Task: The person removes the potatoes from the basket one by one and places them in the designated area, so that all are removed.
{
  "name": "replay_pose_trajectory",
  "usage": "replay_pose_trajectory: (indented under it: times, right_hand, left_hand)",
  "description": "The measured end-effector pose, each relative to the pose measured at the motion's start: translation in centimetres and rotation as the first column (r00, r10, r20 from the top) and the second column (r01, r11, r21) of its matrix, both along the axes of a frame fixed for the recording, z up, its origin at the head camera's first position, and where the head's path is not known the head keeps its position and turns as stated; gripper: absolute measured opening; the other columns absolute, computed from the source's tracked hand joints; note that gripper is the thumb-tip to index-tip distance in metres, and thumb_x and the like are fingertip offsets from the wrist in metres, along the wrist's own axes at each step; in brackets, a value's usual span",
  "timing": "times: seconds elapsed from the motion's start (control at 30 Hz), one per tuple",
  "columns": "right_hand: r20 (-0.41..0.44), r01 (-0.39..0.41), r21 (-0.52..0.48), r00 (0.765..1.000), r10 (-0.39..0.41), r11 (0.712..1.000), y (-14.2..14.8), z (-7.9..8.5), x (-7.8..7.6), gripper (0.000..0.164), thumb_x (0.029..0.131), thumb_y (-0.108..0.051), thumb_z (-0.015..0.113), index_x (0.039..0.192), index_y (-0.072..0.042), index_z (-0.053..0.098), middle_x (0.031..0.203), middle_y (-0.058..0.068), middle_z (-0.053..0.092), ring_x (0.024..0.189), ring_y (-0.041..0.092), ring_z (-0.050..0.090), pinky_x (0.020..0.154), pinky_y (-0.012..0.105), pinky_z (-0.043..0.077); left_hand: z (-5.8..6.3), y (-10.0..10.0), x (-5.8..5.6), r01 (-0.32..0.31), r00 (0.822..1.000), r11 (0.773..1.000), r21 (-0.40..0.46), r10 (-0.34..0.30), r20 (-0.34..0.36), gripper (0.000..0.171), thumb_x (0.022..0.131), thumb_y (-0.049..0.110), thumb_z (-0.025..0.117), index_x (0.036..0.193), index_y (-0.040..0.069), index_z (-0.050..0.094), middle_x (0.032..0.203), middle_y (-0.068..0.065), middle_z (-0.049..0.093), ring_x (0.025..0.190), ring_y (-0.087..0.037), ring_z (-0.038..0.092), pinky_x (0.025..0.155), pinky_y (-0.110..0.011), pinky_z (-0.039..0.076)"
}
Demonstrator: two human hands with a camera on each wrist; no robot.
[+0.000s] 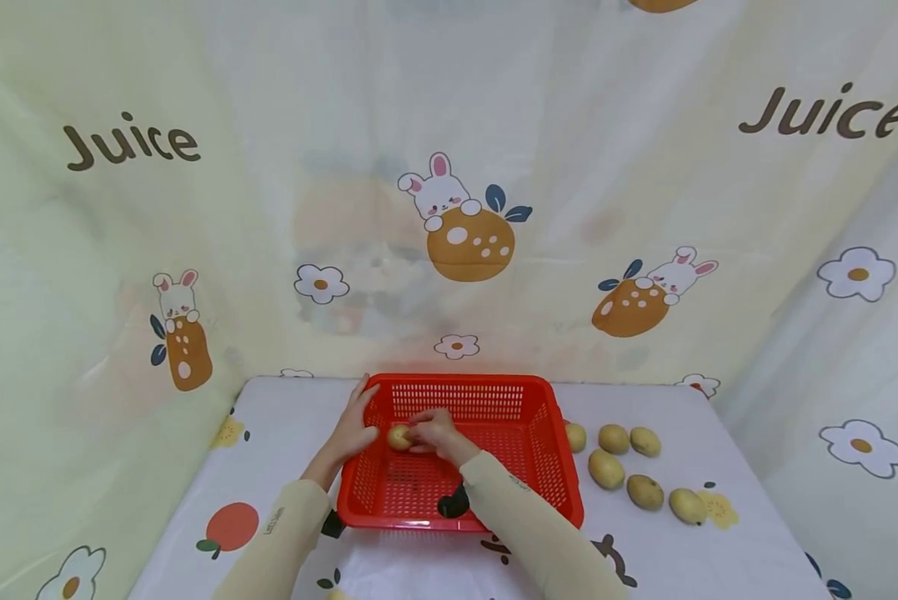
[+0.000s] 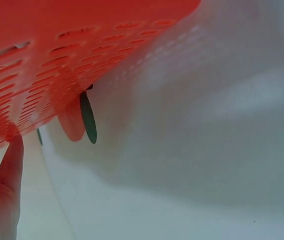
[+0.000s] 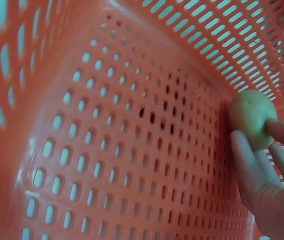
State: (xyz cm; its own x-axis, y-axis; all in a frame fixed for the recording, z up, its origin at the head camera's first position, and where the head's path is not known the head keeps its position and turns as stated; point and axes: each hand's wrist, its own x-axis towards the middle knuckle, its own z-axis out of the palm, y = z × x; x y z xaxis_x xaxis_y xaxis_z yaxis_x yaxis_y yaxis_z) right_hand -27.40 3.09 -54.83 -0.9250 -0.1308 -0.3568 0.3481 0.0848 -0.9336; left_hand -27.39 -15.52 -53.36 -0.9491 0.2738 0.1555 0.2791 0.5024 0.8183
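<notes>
A red plastic basket [image 1: 459, 521] with slotted walls and floor stands on the table. At its left side my left hand [image 1: 349, 431] grips the wall, thumb over the inner side and fingers along the outside; the left wrist view shows a finger [image 2: 13, 160] against the slotted outer wall. Inside the basket, towards the left wall, my right hand [image 1: 435, 433] holds a yellowish potato [image 1: 397, 437] by its fingertips. Seen from the right wrist, the potato [image 3: 250, 116] is close over the basket floor, with thumb and fingers on either side of it.
Several potatoes [image 1: 645, 492] lie on the table right of the basket, one [image 1: 574, 437] of them close against its right wall. A printed cloth [image 1: 268, 450] covers the table, and patterned curtains [image 1: 569, 167] hang behind and at both sides.
</notes>
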Motion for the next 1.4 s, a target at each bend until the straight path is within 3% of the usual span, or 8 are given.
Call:
replay_pose_trajectory:
  times: [0.23,0.5,0.87,1.2,1.4]
  right_hand:
    - [0.010,0.008,-0.015,1.000,-0.008,1.000,0.5,-0.1,-0.2,0.032,0.086,0.007,0.066,0.118,0.011,0.065,0.101,0.021,0.068,0.081,0.028,0.071,0.070,0.040,0.058]
    - [-0.007,0.037,-0.051,0.999,-0.038,0.998,2.0,1.5,-1.0,0.031,0.087,0.009,0.064,0.117,0.011,0.066,0.106,0.027,0.066,0.086,0.031,0.071,0.073,0.039,0.058]
    - [-0.026,0.059,-0.063,0.998,-0.061,0.996,6.2,2.1,0.1,0.033,0.086,0.009,0.065,0.118,0.012,0.065,0.111,0.028,0.065,0.091,0.033,0.070,0.072,0.040,0.058]
    - [-0.042,0.065,-0.122,0.997,-0.071,0.990,10.8,6.1,0.9,0.038,0.089,0.005,0.065,0.127,0.009,0.061,0.110,0.019,0.067,0.081,0.021,0.070,0.083,0.045,0.055]
    - [-0.073,0.066,-0.189,0.994,-0.081,0.980,14.9,7.9,2.0,0.045,0.090,0.004,0.064,0.132,0.013,0.053,0.105,0.013,0.067,0.082,0.018,0.071,0.076,0.035,0.058]
  left_hand:
    - [0.0,0.3,-0.2,0.005,1.000,1.000,-0.005,-0.005,0.001,0.082,0.069,-0.007,0.051,0.149,-0.007,0.033,0.164,-0.016,0.007,0.148,-0.038,0.014,0.107,-0.059,0.032]
    - [0.6,0.2,-0.9,0.003,1.000,1.000,-0.001,-0.003,0.010,0.082,0.070,-0.006,0.053,0.150,-0.004,0.033,0.164,-0.015,0.007,0.147,-0.039,0.016,0.105,-0.060,0.035]
    - [0.1,0.3,-0.2,-0.013,0.998,1.000,-0.010,0.013,0.055,0.084,0.070,-0.005,0.056,0.151,-0.002,0.033,0.165,-0.013,0.007,0.146,-0.039,0.018,0.105,-0.061,0.035]
    - [0.1,0.0,-0.4,-0.001,1.000,1.000,-0.005,0.002,0.026,0.084,0.069,-0.007,0.053,0.150,-0.005,0.032,0.164,-0.015,0.005,0.147,-0.039,0.016,0.103,-0.058,0.038]
    - [0.0,-0.2,-0.4,0.002,1.000,1.000,-0.011,-0.002,0.027,0.083,0.071,-0.008,0.054,0.150,-0.004,0.032,0.165,-0.014,0.005,0.147,-0.039,0.017,0.103,-0.056,0.039]
